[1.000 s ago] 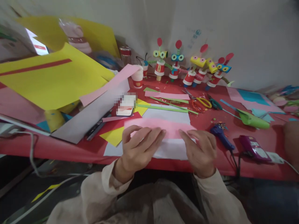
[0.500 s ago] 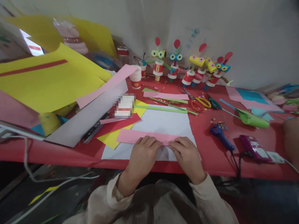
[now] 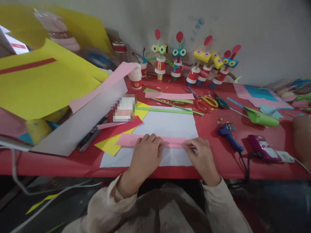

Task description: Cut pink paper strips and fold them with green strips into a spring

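A long pink paper strip (image 3: 126, 139) lies across a white sheet (image 3: 170, 126) at the front of the red table. My left hand (image 3: 147, 150) curls over the strip's middle, with its thumb and fingers pressed together at the near edge. At the strip's right end my right hand (image 3: 200, 152) pinches the paper between thumb and fingers. The near edge looks turned up between the two hands. Yellow paper (image 3: 110, 147) and a red paper piece (image 3: 121, 127) lie left of the strip, and a narrow green strip (image 3: 165, 111) crosses the white sheet's far edge.
Paper-cup figures (image 3: 160, 66) stand along the wall. Scissors with yellow and red handles (image 3: 210, 101), a blue glue gun (image 3: 229, 137) and a purple device (image 3: 263, 149) with cables lie to the right. Large yellow sheets (image 3: 48, 81) fill the left side. Someone's arm (image 3: 302, 139) shows at the far right.
My right hand has moved right along the pink strip, widening the gap between the hands. The left hand still holds the strip's middle. The whole view has shifted slightly.
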Action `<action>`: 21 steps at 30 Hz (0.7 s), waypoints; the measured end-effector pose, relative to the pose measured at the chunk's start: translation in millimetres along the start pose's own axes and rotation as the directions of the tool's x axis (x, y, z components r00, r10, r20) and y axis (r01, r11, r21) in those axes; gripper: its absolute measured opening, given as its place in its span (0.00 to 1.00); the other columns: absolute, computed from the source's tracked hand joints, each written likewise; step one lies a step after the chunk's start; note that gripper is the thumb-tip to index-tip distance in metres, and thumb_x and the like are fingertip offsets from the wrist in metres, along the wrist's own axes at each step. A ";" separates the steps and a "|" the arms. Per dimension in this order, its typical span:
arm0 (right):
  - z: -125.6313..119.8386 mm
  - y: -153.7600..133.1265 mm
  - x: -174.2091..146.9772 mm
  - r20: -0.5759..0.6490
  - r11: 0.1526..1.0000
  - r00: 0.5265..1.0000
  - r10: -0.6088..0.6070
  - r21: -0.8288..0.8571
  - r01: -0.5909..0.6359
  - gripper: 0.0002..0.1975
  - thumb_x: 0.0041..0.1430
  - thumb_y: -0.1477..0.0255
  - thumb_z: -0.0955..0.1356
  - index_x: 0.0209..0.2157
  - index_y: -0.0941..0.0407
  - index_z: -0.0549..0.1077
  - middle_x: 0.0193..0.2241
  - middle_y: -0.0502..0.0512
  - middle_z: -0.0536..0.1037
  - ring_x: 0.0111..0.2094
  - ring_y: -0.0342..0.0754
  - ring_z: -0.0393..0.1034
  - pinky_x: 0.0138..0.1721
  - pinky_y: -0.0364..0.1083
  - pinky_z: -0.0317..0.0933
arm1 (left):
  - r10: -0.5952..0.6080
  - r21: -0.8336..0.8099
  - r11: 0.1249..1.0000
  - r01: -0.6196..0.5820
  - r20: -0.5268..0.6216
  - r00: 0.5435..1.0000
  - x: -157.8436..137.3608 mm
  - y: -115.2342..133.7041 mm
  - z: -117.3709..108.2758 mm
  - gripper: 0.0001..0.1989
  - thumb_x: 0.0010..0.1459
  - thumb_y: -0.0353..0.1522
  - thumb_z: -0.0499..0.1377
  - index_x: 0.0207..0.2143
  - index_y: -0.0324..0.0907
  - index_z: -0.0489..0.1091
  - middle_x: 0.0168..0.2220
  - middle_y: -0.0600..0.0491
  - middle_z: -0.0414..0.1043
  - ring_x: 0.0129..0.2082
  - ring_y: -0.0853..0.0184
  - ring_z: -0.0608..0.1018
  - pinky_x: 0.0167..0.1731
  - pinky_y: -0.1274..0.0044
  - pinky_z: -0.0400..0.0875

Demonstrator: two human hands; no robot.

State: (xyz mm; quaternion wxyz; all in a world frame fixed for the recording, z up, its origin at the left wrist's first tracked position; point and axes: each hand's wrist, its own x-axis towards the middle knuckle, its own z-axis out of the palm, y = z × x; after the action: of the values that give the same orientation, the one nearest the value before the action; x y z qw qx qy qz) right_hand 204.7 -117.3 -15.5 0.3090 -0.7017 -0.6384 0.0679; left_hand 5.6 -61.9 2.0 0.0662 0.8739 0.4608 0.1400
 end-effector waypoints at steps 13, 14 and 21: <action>-3.3 5.3 1.9 -0.007 0.998 0.998 0.055 -0.026 -0.055 0.12 0.52 0.60 0.68 0.25 0.54 0.75 0.26 0.54 0.74 0.31 0.49 0.66 0.39 0.50 0.55 | -0.051 0.077 0.996 0.052 -0.011 0.999 7.3 16.3 2.7 0.13 0.60 0.38 0.50 0.34 0.45 0.72 0.32 0.49 0.70 0.35 0.59 0.71 0.31 0.70 0.60; -4.0 5.9 1.8 -0.015 0.997 0.998 0.067 -0.026 -0.067 0.12 0.52 0.61 0.69 0.24 0.54 0.74 0.25 0.53 0.73 0.30 0.49 0.66 0.38 0.50 0.55 | -0.051 0.080 0.995 0.052 -0.006 0.999 8.0 15.9 2.6 0.12 0.60 0.38 0.50 0.34 0.45 0.72 0.32 0.49 0.70 0.35 0.59 0.71 0.31 0.70 0.60; -2.9 17.8 -0.2 -0.024 0.998 0.999 0.042 -0.037 -0.043 0.13 0.55 0.61 0.66 0.25 0.56 0.73 0.25 0.54 0.72 0.30 0.50 0.65 0.35 0.49 0.57 | -0.074 0.069 0.995 0.074 0.001 0.997 9.7 15.5 0.2 0.12 0.59 0.37 0.50 0.32 0.45 0.72 0.32 0.50 0.72 0.34 0.59 0.72 0.30 0.69 0.59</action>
State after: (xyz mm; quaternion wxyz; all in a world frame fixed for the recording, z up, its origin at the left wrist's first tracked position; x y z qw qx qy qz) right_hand 221.3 -118.3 -22.5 0.3017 -0.7215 -0.6209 0.0541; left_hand 23.1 -62.7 7.5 0.0421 0.8583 0.4972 0.1201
